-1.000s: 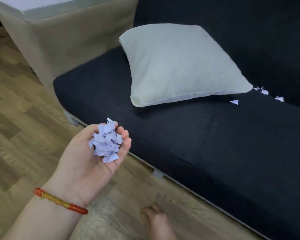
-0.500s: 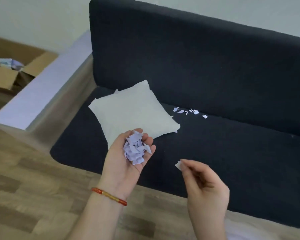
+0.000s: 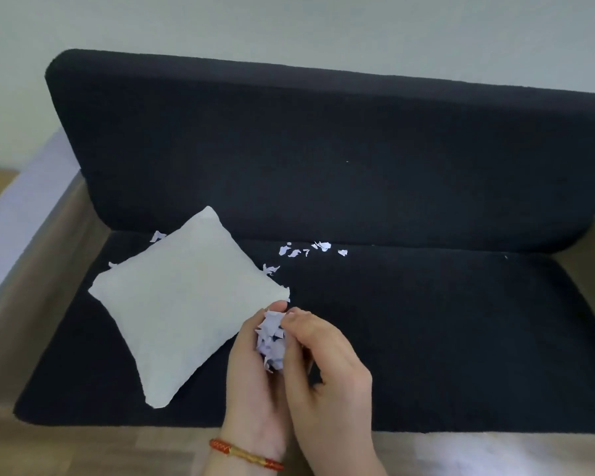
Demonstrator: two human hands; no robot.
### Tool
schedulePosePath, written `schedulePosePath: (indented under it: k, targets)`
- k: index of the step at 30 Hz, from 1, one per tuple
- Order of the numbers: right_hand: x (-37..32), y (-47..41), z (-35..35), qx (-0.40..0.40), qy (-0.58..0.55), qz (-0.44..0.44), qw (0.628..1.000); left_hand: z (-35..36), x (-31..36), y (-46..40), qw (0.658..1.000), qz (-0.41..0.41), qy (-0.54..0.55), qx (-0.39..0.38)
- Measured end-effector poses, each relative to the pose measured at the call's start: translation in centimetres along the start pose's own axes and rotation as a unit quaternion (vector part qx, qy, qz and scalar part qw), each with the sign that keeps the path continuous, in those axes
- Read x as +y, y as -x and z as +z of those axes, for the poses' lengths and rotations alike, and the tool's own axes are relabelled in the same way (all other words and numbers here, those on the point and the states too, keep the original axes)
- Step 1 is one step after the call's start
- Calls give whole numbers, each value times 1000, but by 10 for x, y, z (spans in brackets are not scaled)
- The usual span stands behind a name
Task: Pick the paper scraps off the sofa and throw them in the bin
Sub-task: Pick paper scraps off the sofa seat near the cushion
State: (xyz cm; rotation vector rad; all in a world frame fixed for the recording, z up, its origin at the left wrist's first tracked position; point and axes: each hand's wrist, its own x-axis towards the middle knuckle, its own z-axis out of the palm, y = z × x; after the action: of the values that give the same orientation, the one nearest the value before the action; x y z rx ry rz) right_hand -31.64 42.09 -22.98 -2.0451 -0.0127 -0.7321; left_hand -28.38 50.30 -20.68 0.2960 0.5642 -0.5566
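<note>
My left hand [image 3: 251,379], with a red and gold bracelet at the wrist, cups a wad of pale lilac paper scraps [image 3: 271,340] over the front of the black sofa [image 3: 426,331]. My right hand [image 3: 323,383] presses its fingertips into that wad from the right. Several loose scraps [image 3: 304,249] lie in a row on the seat by the backrest, a couple more [image 3: 270,269] beside the white pillow [image 3: 182,304], and others [image 3: 157,236] peek out behind the pillow. No bin is in view.
The pillow lies tilted on the left half of the seat. Brown sofa sides [image 3: 31,269] flank the seat, with a pale ledge at far left. A strip of wooden floor [image 3: 83,451] runs along the bottom. A plain wall rises behind the backrest.
My head has come up and centred on the sofa. My right hand, which pinched a single scrap half a second ago, has moved left against the wad in my left hand.
</note>
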Motion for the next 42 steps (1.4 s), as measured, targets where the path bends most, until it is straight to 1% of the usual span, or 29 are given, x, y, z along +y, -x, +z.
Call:
schedulePosePath:
  k: [2, 4, 6, 7, 9, 11, 14, 16, 18, 19, 20, 22, 23, 25, 29, 32, 34, 36, 39, 41, 42]
  targets:
    - [23, -15, 1, -1, 8, -17, 1000, 8, -4, -27, 1000, -14, 18, 16]
    - [48, -32, 3, -5, 19, -13, 1000, 16, -5, -58, 998, -23, 33, 38]
    - [73, -50, 6, -12, 22, 12, 1000, 26, -7, -91, 995, 5, 35, 96]
    - [84, -58, 9, -18, 20, 22, 999, 31, -8, -106, 993, 14, 42, 111]
    - [104, -76, 13, -26, -10, 45, 999, 44, -10, -132, 992, 4, 88, 94]
    - [123, -96, 15, -40, -78, 85, 993, 51, -12, -159, 989, 18, 107, 98]
    - [151, -122, 12, -62, -118, 94, 987, 59, -12, -196, 991, 30, 101, 88]
    - [172, -137, 13, -55, -124, 127, 983, 58, -8, -216, 990, 61, 93, 84]
    - [200, -154, 16, -39, -101, 203, 973, 57, -3, -234, 987, 104, 87, 87]
    - [219, -163, 18, -50, -77, 244, 965, 55, -1, -242, 985, 123, 87, 86]
    - [240, -171, 21, -84, -47, 277, 956, 53, 2, -248, 984, 130, 94, 83]
    - [286, -187, 28, -181, 26, 309, 933, 45, 9, -257, 982, 137, 109, 76]
    - [307, -193, 33, -223, 63, 314, 921, 38, 14, -261, 981, 142, 106, 80]
    - [344, -205, 48, -284, 119, 317, 897, 31, 24, -269, 980, 149, 98, 90]
    - [388, -216, 83, -363, 172, 315, 860, 26, 42, -280, 980, 149, 104, 84]
    - [408, -217, 99, -416, 237, 296, 826, 22, 54, -283, 982, 154, 89, 68]
    - [416, -217, 108, -419, 258, 298, 818, 14, 59, -283, 983, 150, 80, 68]
    - [420, -217, 119, -414, 266, 292, 820, 7, 65, -280, 982, 152, 80, 79]
    - [423, -220, 139, -427, 278, 278, 814, -10, 70, -275, 980, 162, 82, 79]
    - [423, -221, 154, -436, 281, 279, 808, -19, 73, -272, 979, 159, 80, 97]
    - [423, -221, 161, -438, 280, 282, 806, -24, 75, -271, 978, 158, 72, 119]
